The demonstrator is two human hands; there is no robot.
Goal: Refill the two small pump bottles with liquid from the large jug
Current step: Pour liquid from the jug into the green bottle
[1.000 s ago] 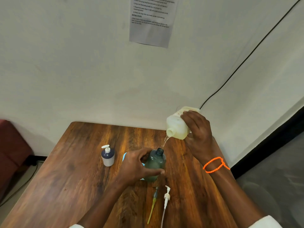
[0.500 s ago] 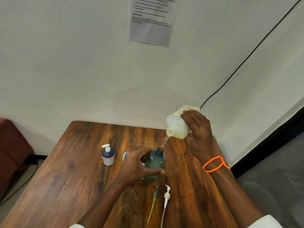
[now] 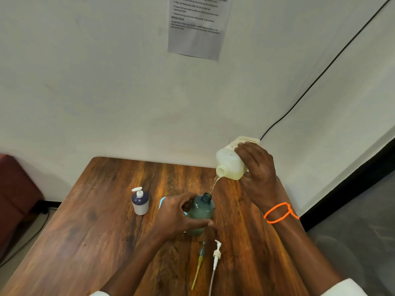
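Observation:
My right hand grips a large pale jug, tilted mouth-down to the left. A thin yellowish stream runs from its mouth into the open neck of a dark green bottle. My left hand holds that bottle upright on the wooden table. A second small bottle, dark blue over white with a white pump on top, stands to the left. Two loose pump heads lie near me: a greenish one and a white one with a long tube.
A light blue object shows partly behind my left hand. A printed sheet hangs on the wall behind the table. A black cable runs down the wall at the right. A dark red seat stands left of the table.
The jug has risen slightly at its base and tilts a little more steeply. Liquid keeps running into the green bottle. My left hand and both small bottles have stayed put.

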